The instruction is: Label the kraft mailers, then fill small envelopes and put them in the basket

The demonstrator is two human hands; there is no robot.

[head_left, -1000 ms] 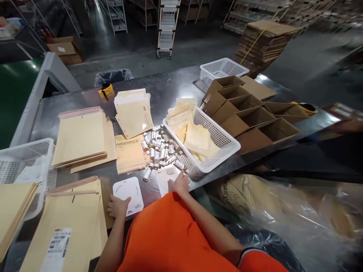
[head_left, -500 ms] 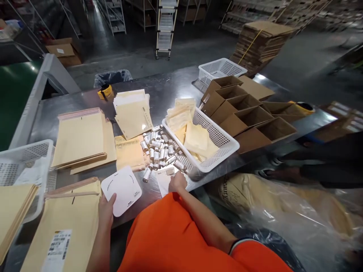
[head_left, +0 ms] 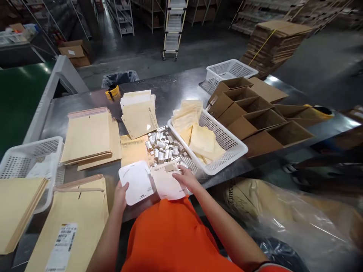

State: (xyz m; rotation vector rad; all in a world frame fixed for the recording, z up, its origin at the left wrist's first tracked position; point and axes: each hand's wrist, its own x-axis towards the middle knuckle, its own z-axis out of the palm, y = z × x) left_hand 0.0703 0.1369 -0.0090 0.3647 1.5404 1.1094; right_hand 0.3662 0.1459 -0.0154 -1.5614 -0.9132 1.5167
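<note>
My left hand (head_left: pixel 121 194) grips the left edge of a white rounded-corner card (head_left: pixel 136 183), thumb on top. In my right hand (head_left: pixel 187 178) is a pale printed card (head_left: pixel 167 183) with a small tan patch near its top, pinched at its right edge. The two cards lie side by side in front of my body, their near edges almost meeting. Just beyond them is a heap of small labelled bottles (head_left: pixel 164 148). A yellowish padded packet (head_left: pixel 133 149) lies left of the bottles, partly covered by the white card.
A white basket (head_left: pixel 241 148) with cream pouches stands right of the bottles. Open cardboard boxes (head_left: pixel 289 134) sit farther right. Stacked envelopes (head_left: pixel 89 134) and a labelled envelope (head_left: pixel 85 211) lie to the left, near another white basket (head_left: pixel 58 145).
My right hand has lifted the printed card from the table and brought it beside the white card. My left hand has moved right with the white card. The view has shifted slightly.
</note>
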